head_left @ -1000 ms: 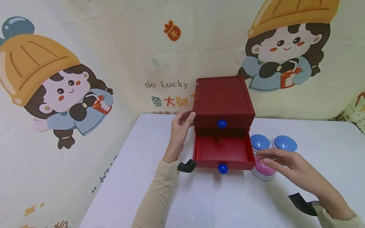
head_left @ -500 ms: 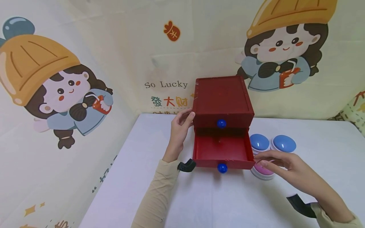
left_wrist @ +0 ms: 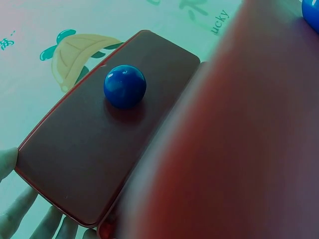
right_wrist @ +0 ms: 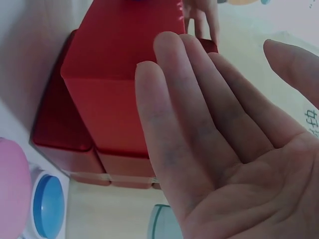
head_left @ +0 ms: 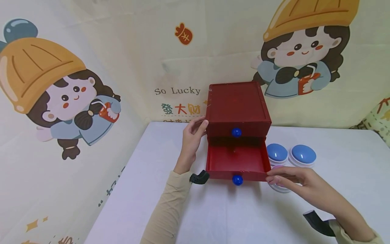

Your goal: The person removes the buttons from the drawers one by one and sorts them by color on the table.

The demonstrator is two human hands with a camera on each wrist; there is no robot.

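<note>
A dark red box (head_left: 239, 101) has its lower drawer (head_left: 237, 159) pulled out and bare inside; blue knobs sit on both drawer fronts. The left hand (head_left: 191, 144) rests against the box's left side, its fingers and thumb at the upper front edge; the left wrist view shows those fingers (left_wrist: 47, 221) beside the upper drawer front (left_wrist: 75, 154). At the lower drawer's front right corner, the right hand (head_left: 307, 186) has its fingertips on or very near the edge. In the right wrist view its fingers (right_wrist: 199, 109) lie fairly straight, overlapping the drawer (right_wrist: 119, 114).
Two blue domed buttons (head_left: 276, 152) (head_left: 303, 154) on white bases stand right of the box. A pink one (head_left: 278, 186) is partly behind the right hand. A printed cloth wall (head_left: 137, 51) rises behind the white table (head_left: 170, 135).
The right hand has moved left, from over the pink button to the drawer's front right corner. The left hand stays at the box's side, and the drawer looks unmoved.
</note>
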